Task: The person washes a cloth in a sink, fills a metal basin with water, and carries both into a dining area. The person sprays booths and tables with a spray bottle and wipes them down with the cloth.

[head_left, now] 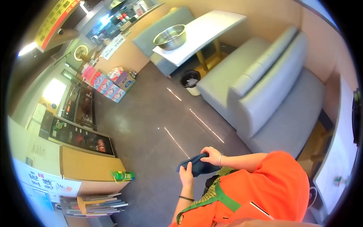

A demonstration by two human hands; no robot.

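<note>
Both my hands hold a dark blue cloth item [199, 165] in front of my body, above the floor. My left hand [186, 175], with a black band on its wrist, pinches the near left side with the thumb on top. My right hand [212, 156], with a pale bracelet, grips the far right end, fingers curled around it. The cloth looks soft and bunched; whether it is a cap or a plain piece of fabric I cannot tell. Below it shows a green-and-yellow checked apron [211, 189] over an orange top.
Grey booth seats [264, 87] stand at right, with a white table [215, 28] bearing a steel bowl [171, 37]. A lined bin [191, 81] is beside the seat. Stacked boxes [107, 86] sit farther off. A wooden counter [90, 165] at left holds a green bottle [123, 175].
</note>
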